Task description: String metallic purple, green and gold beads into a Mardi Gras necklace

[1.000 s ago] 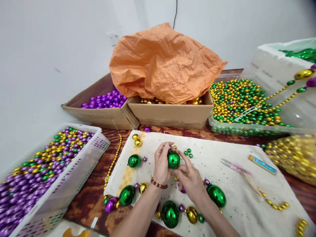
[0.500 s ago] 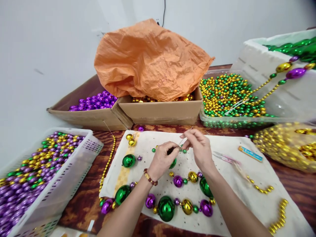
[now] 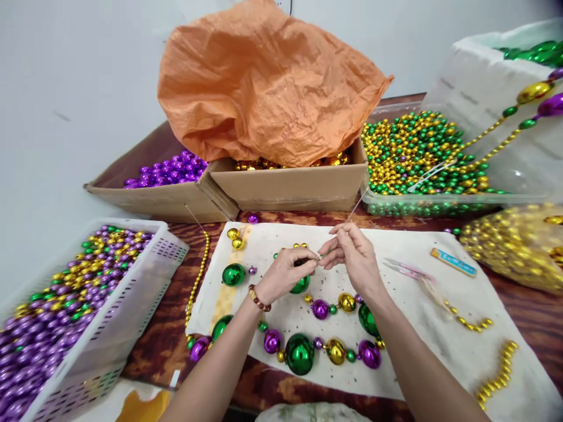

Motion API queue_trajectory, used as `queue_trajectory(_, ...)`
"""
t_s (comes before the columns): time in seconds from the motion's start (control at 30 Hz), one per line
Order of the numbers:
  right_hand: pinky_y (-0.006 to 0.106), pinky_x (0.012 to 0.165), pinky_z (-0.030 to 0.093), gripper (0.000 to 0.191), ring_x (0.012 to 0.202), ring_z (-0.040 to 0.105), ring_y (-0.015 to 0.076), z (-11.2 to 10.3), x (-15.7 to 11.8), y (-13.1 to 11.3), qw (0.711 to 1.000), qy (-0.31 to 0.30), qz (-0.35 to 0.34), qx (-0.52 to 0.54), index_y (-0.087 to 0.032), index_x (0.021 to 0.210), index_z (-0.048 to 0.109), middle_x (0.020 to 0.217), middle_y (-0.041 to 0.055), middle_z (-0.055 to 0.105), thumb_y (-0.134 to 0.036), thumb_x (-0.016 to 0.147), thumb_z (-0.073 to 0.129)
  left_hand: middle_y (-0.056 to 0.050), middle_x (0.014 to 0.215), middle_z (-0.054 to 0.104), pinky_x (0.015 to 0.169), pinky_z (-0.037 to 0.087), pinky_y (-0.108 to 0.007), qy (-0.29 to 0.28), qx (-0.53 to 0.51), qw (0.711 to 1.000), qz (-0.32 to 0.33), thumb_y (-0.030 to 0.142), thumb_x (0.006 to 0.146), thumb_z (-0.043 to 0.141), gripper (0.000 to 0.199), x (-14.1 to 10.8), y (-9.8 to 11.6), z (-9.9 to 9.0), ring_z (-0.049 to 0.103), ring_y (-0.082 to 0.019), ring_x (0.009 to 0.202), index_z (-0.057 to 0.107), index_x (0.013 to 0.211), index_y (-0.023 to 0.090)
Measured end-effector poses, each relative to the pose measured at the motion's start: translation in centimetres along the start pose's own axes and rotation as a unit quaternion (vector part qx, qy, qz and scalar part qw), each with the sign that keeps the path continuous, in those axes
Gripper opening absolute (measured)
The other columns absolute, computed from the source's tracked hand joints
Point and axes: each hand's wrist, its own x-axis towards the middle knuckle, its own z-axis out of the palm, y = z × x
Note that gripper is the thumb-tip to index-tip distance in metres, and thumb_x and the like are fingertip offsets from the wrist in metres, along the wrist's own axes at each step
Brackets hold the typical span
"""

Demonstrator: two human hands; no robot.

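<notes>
Both hands meet above the white cloth [image 3: 417,328]. My left hand [image 3: 288,272], wearing a beaded bracelet, is closed in a pinch at the thin string; its fingertips partly hide what they grip. My right hand [image 3: 352,252] touches it there with fingers bent, and a thin pale string [image 3: 357,205] sticks up stiffly from between its thumb and forefinger. Under the hands lies a strand of beads, with a big green ball [image 3: 299,354], a purple ball [image 3: 369,354] and a gold ball [image 3: 336,351]. Another green ball [image 3: 301,285] shows partly behind my left hand.
Pink-handled scissors [image 3: 409,269] and a blue-and-yellow box [image 3: 453,262] lie right. A white basket [image 3: 127,293] of beads stands left. Behind are cardboard boxes [image 3: 285,190], an orange bag [image 3: 272,88] and a clear bin [image 3: 440,199] of beads. A gold bead strand [image 3: 200,275] runs along the cloth's left edge.
My right hand's fingers have shifted toward my left fingertips. The thin string, earlier slanting between both hands, now rises above my right hand. The view has shifted slightly.
</notes>
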Motion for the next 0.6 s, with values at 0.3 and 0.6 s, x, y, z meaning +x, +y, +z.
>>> queue_trajectory(0.3,0.018,0.040,0.043,0.019,0.045,0.056,0.0089,1.0,-0.4,0.9,0.999,-0.019,0.029,-0.022,-0.020,0.091,0.057,0.066,-0.0033,0.059,-0.039,0.093,0.053,-0.002,0.075,0.064,0.068,0.042,-0.023,0.008,-0.008,1.000,-0.022,0.023,0.087,0.051,0.020,-1.5,-1.0,-0.8,0.056,-0.013,0.070,0.069,0.083,0.014)
queue_trajectory(0.6,0.017,0.039,0.022,0.006,0.040,0.027,0.0044,0.2,1.1,-9.1,0.989,0.013,-0.112,0.094,-0.021,0.087,0.059,0.055,-0.0078,0.035,-0.025,0.092,0.057,-0.002,0.076,0.064,0.065,0.041,-0.022,0.159,-0.070,0.983,-0.054,0.029,0.085,0.057,0.017,-3.7,-4.2,2.9,0.054,-0.013,0.070,0.067,0.082,0.016)
